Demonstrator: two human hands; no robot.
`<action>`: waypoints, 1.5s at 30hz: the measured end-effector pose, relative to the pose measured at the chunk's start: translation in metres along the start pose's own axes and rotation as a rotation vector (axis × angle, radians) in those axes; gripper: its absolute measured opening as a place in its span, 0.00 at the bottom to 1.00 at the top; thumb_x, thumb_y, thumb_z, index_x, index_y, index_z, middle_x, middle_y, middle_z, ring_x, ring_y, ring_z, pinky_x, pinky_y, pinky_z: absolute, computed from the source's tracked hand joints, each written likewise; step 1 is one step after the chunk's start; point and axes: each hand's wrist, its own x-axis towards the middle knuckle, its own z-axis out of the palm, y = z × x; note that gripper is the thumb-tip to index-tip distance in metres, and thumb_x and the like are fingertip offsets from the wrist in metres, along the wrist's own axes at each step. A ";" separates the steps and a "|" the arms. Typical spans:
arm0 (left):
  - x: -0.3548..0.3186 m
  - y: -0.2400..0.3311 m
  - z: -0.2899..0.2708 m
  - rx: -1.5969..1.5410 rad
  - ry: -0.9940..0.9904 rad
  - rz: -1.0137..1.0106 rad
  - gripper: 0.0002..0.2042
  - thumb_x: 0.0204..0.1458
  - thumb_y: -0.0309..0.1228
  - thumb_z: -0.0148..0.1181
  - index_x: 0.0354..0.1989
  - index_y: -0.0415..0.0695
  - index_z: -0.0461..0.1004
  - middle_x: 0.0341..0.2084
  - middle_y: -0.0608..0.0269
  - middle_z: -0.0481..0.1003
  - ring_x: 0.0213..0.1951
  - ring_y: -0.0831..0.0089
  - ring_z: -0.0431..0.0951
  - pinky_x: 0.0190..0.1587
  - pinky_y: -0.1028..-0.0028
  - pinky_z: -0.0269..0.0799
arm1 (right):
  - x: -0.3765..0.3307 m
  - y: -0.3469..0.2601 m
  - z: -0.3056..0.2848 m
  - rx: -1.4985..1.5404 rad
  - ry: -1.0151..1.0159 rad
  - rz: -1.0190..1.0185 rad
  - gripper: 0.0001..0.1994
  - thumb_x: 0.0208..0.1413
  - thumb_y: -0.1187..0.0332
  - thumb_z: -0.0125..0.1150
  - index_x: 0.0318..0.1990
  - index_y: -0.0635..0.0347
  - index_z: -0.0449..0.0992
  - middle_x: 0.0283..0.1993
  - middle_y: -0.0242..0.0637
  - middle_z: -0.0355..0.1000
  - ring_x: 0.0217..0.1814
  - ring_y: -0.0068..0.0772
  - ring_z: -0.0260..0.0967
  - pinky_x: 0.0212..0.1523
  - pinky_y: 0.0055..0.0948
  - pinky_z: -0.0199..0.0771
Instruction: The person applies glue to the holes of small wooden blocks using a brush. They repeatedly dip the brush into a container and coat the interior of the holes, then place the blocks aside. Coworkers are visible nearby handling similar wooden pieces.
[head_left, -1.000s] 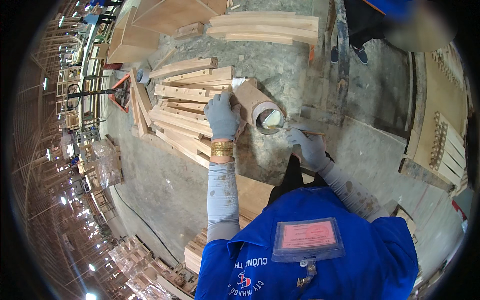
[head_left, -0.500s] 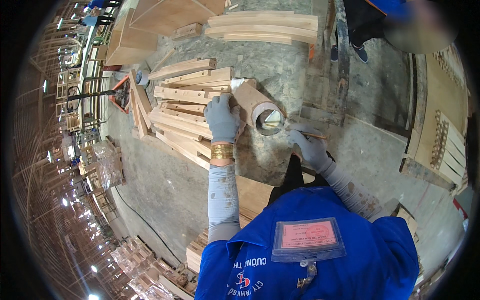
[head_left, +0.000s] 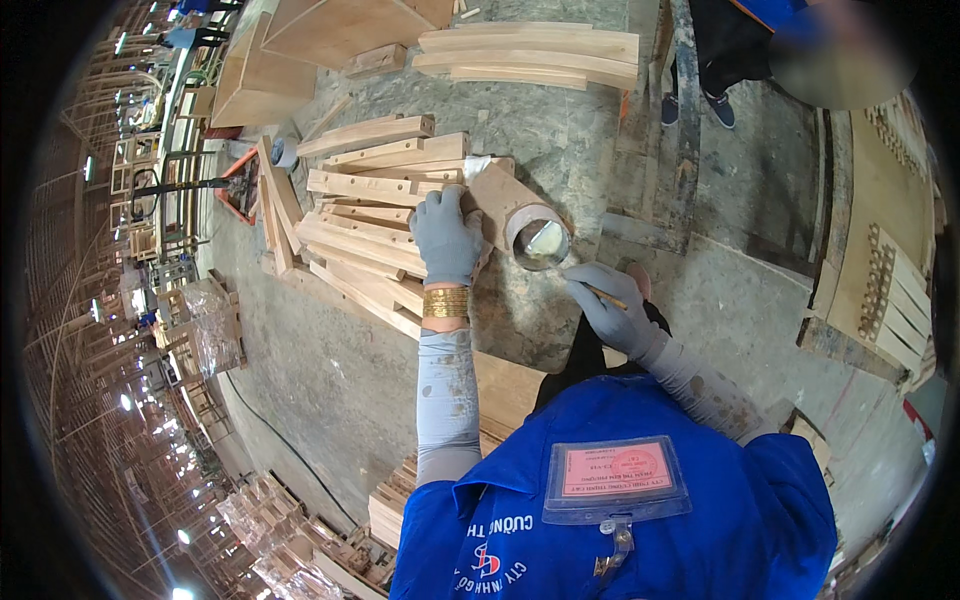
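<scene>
- Grey fabric gloves cover both of the person's hands, over a grey concrete floor (head_left: 330,385).
- The step in hand looks, as a judgement, like working a thin brown stick-like tool (head_left: 606,297) close to the mouth of a round, open, pale-rimmed container (head_left: 529,212), while the other hand rests on the wood.
- From here, moving the tool would seem to call for a firm pinch and a careful path around the container's rim.
- The right hand (head_left: 618,318) has its fingers closed together on the tool, just beside the container and apart from it; the tool's far tip is too small to make out.
- The left hand (head_left: 446,240) lies with fingers curled over the near ends of a stack of pale wooden bars with round holes (head_left: 355,232), beside a brown flat-faced board (head_left: 494,192); whether they clamp a bar or only rest there, I cannot tell.
- The container sits at the board's lower right end, with whitish material inside; the bars fan out leftward from the left hand.
</scene>
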 end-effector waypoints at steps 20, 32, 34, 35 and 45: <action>-0.001 -0.001 0.004 -0.012 0.027 0.006 0.17 0.40 0.33 0.63 0.41 0.49 0.71 0.33 0.56 0.70 0.40 0.54 0.69 0.44 0.59 0.64 | 0.007 -0.017 -0.011 0.008 -0.007 0.047 0.07 0.49 0.76 0.58 0.38 0.62 0.75 0.34 0.43 0.74 0.35 0.42 0.73 0.35 0.31 0.72; -0.006 -0.001 -0.005 -0.054 0.102 0.062 0.21 0.39 0.33 0.63 0.45 0.49 0.71 0.34 0.54 0.69 0.39 0.53 0.69 0.44 0.58 0.64 | 0.030 -0.036 -0.021 -0.171 -0.045 -0.055 0.08 0.48 0.75 0.60 0.37 0.62 0.75 0.33 0.45 0.74 0.34 0.44 0.72 0.36 0.32 0.72; -0.002 -0.007 -0.037 -0.176 0.230 0.093 0.22 0.40 0.33 0.62 0.47 0.45 0.70 0.39 0.49 0.69 0.43 0.51 0.67 0.50 0.57 0.60 | 0.038 -0.046 -0.020 -0.182 -0.043 -0.076 0.07 0.48 0.75 0.60 0.37 0.62 0.76 0.33 0.45 0.74 0.33 0.44 0.73 0.35 0.32 0.72; -0.003 -0.015 -0.052 -0.197 0.297 0.085 0.22 0.40 0.32 0.62 0.48 0.44 0.70 0.41 0.48 0.69 0.44 0.50 0.67 0.51 0.57 0.60 | 0.041 -0.046 -0.018 -0.171 -0.043 -0.078 0.07 0.48 0.75 0.60 0.36 0.62 0.76 0.33 0.45 0.74 0.33 0.44 0.73 0.35 0.32 0.72; -0.088 -0.051 -0.127 -0.431 0.303 -0.121 0.16 0.45 0.25 0.59 0.45 0.38 0.71 0.39 0.51 0.72 0.43 0.58 0.73 0.46 0.67 0.68 | 0.033 -0.036 -0.024 -0.116 -0.132 0.032 0.06 0.50 0.76 0.61 0.36 0.64 0.76 0.34 0.43 0.75 0.35 0.35 0.74 0.37 0.27 0.72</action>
